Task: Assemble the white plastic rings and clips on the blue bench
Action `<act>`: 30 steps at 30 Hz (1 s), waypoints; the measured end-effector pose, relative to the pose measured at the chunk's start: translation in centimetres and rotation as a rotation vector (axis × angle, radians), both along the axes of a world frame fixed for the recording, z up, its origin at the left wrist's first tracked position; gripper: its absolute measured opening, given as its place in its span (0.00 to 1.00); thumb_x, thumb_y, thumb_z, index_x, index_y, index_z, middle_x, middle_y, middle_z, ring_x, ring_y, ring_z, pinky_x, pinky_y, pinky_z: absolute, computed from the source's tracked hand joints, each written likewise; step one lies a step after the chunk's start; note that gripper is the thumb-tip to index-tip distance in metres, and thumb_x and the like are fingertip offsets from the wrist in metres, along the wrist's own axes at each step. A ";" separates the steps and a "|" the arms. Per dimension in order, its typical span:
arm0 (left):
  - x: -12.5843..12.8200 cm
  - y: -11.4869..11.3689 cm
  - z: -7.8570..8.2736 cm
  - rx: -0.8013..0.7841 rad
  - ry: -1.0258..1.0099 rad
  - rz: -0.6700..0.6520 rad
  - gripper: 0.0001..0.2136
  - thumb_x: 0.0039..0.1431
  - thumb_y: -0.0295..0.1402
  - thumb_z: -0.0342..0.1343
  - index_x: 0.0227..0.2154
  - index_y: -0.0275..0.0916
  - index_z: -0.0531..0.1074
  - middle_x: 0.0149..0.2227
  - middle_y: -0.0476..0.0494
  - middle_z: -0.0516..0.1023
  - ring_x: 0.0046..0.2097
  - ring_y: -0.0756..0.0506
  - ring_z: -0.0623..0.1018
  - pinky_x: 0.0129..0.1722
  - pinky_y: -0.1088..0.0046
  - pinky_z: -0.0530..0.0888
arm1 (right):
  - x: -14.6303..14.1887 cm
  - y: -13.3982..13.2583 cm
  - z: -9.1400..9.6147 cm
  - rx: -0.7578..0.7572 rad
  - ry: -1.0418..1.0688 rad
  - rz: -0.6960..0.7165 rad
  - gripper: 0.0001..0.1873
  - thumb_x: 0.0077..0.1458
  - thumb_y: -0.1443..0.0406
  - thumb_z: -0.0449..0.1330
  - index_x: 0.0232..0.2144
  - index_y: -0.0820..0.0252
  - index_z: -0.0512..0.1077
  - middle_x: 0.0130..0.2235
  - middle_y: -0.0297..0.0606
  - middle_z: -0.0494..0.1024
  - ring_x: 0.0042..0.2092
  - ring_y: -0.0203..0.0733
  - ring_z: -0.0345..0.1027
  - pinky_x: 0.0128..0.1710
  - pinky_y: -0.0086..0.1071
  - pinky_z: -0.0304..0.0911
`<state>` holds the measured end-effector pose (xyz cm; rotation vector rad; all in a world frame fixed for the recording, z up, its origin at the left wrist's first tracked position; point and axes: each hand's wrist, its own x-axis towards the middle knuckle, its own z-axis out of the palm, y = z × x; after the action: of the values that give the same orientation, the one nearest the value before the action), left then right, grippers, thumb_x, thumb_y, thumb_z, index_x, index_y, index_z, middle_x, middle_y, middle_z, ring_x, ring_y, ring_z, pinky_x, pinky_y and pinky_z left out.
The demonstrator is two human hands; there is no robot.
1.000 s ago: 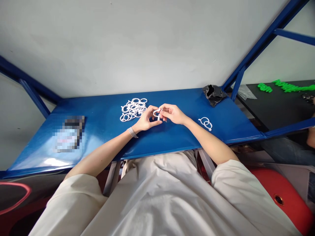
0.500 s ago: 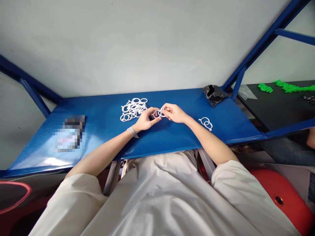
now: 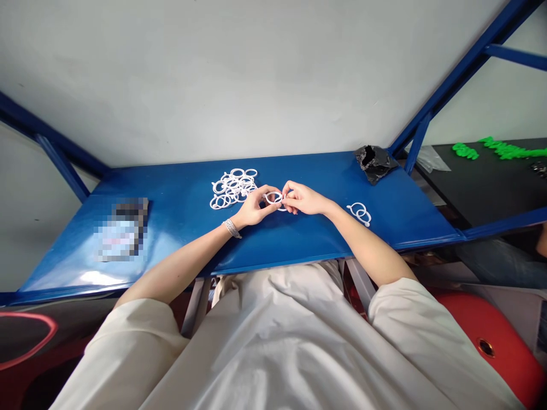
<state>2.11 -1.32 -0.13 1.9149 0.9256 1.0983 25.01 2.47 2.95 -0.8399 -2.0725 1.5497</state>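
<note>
My left hand point(image 3: 253, 209) is closed, thumb and fingers gripping a white plastic ring point(image 3: 273, 192) that has a small knob on its edge. Just to the right, my right hand point(image 3: 305, 199) pinches at the ring's right side, where a second white ring point(image 3: 282, 209) overlaps it. Fingers cover part of that second ring, and whether the two are linked I cannot tell. Left of my hands lies a loose pile of similar white rings point(image 3: 233, 184). Two more overlapping rings point(image 3: 363, 215) rest on the blue table point(image 3: 299, 239), beyond my right forearm.
A crumpled black plastic bag point(image 3: 374, 165) sits at the table's back right. At the left lies a blurred-out object point(image 3: 122, 230). Blue frame bars point(image 3: 416, 142) rise at both ends. On a dark table to the right are green pieces point(image 3: 508, 150). A red stool point(image 3: 482, 336) stands below.
My right fingertips have shifted slightly at the ring's edge, and the held rings have turned a little. The view has moved slightly; pile and separate pair stay put.
</note>
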 end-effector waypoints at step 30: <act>1.1 -1.2 0.7 0.242 0.400 -0.131 0.23 0.62 0.51 0.67 0.51 0.41 0.81 0.47 0.37 0.76 0.47 0.38 0.77 0.54 0.56 0.75 | 1.0 0.9 0.8 0.401 -0.235 -0.426 0.06 0.68 0.65 0.56 0.46 0.58 0.71 0.31 0.36 0.80 0.30 0.42 0.71 0.32 0.33 0.59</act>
<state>3.19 -2.48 0.60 2.4160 0.8899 0.7918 25.99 3.38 3.71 -1.2449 -2.0799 0.8121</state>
